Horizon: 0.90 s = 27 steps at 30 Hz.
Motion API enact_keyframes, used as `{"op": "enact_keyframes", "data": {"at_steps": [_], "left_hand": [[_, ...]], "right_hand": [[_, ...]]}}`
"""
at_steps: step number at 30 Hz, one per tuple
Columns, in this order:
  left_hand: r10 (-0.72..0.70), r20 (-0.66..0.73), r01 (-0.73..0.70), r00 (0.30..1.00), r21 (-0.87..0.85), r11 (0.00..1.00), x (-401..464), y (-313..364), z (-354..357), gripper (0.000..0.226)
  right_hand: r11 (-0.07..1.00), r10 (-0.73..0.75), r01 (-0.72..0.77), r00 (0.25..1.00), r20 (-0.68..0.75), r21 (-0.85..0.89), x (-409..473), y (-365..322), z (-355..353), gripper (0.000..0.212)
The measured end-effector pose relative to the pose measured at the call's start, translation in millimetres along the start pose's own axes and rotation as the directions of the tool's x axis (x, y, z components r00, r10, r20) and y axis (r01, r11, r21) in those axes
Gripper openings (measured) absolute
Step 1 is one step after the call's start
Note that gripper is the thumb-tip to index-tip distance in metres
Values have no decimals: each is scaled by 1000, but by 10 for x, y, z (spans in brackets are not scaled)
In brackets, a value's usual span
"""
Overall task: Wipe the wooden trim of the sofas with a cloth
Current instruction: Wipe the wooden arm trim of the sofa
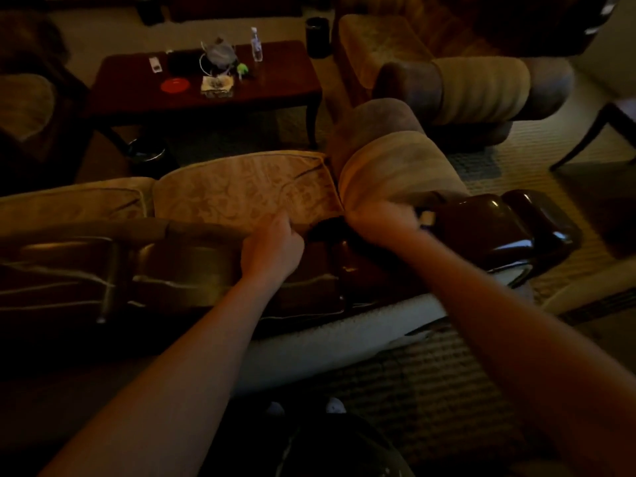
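I stand behind a beige patterned sofa (pixel 241 191) and look down over its back. Glossy dark wooden trim (pixel 499 232) runs along the top of the back and curls at the right corner. My left hand (pixel 272 242) lies on the back's top, its fingers curled over the edge of the back cushion (pixel 206 232). My right hand (pixel 382 220) is blurred and sits where the armrest (pixel 395 166) meets the trim. It grips a cloth (pixel 426 218), of which only a small pale scrap shows past the fingers.
A dark wooden coffee table (pixel 275 80) stands beyond the sofa, with a bottle (pixel 256 46), a red lid (pixel 175 85) and small clutter on it. A second sofa (pixel 447 80) stands at the back right. A chair leg (pixel 585 139) is at the right.
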State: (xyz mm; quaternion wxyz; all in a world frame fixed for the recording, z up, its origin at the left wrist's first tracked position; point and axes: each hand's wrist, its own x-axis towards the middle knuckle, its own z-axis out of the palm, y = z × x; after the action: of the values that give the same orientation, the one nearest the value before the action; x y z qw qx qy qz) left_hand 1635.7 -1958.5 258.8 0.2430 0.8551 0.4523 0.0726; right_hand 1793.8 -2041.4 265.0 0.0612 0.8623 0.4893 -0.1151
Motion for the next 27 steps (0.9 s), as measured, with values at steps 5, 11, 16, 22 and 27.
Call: {"op": "enact_keyframes", "data": {"at_steps": [5, 11, 16, 22, 27], "left_hand": [[25, 3, -25, 1000, 12, 1000, 1, 30, 18, 25], [6, 44, -9, 999, 72, 997, -19, 43, 1, 17], [50, 42, -53, 998, 66, 996, 5, 43, -6, 23], [25, 10, -26, 1000, 114, 993, 22, 44, 12, 20], [21, 7, -22, 1000, 127, 992, 24, 43, 36, 16]], "right_hand": [[987, 160, -159, 977, -140, 16, -71, 285, -10, 34], [994, 65, -20, 908, -413, 111, -1001, -595, 683, 41], [993, 54, -41, 991, -122, 107, -207, -299, 161, 29], [998, 38, -45, 984, -171, -34, -170, -515, 322, 27], [997, -62, 79, 897, -437, 19, -540, -409, 516, 36]]}}
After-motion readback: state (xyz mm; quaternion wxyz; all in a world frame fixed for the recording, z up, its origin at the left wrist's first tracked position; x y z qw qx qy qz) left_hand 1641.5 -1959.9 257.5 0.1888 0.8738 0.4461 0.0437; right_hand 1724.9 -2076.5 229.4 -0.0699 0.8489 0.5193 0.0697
